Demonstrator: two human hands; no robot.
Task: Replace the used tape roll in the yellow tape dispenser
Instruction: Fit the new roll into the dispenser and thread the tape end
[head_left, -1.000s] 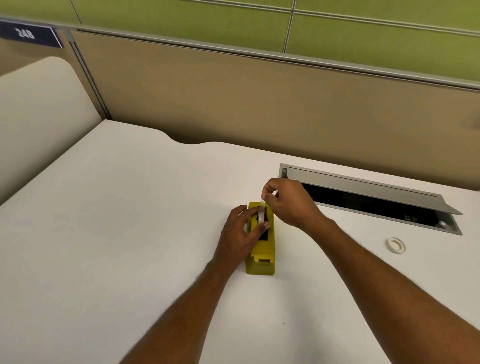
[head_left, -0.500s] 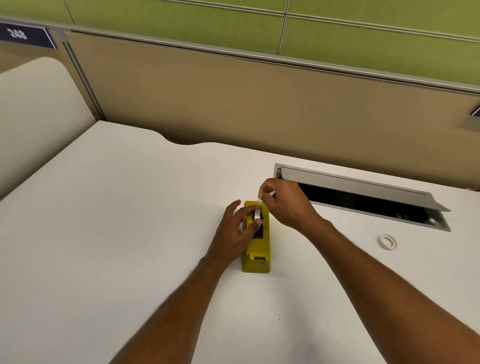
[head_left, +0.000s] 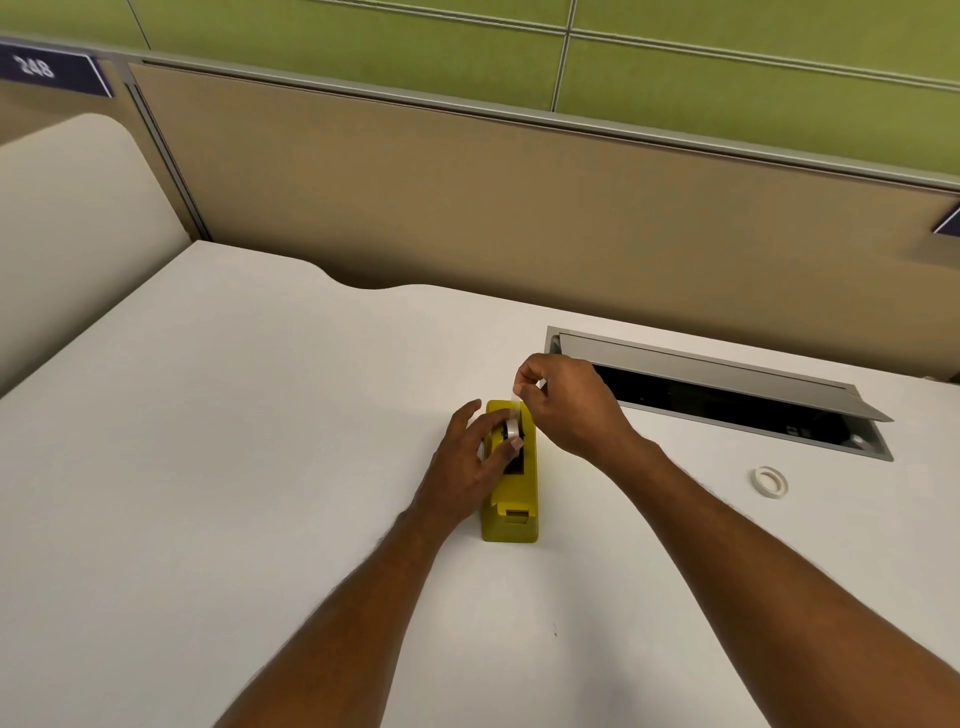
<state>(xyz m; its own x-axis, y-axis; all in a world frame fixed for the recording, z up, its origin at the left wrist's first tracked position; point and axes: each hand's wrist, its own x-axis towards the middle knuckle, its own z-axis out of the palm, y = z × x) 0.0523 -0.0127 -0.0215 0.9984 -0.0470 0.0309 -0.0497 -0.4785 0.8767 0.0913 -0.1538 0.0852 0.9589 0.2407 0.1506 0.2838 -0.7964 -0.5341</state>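
The yellow tape dispenser (head_left: 511, 499) lies on the white desk (head_left: 260, 467), its cutter end towards me. A white tape roll (head_left: 512, 429) sits upright in its slot. My left hand (head_left: 467, 462) grips the dispenser's left side, with thumb and fingertips on the roll. My right hand (head_left: 569, 410) is just beyond the roll and pinches the loose end of the tape (head_left: 515, 399), which is drawn up from the roll. A second small tape roll (head_left: 769, 481) lies flat on the desk to the right.
An open cable hatch (head_left: 717, 387) with a raised grey lid is sunk into the desk behind my right hand. A tan partition (head_left: 519, 208) runs along the desk's far edge. Another desk surface (head_left: 62, 218) adjoins on the left.
My right hand has kept its pinch on the tape end and lifted it a little above the roll. My left hand stays on the dispenser and roll.
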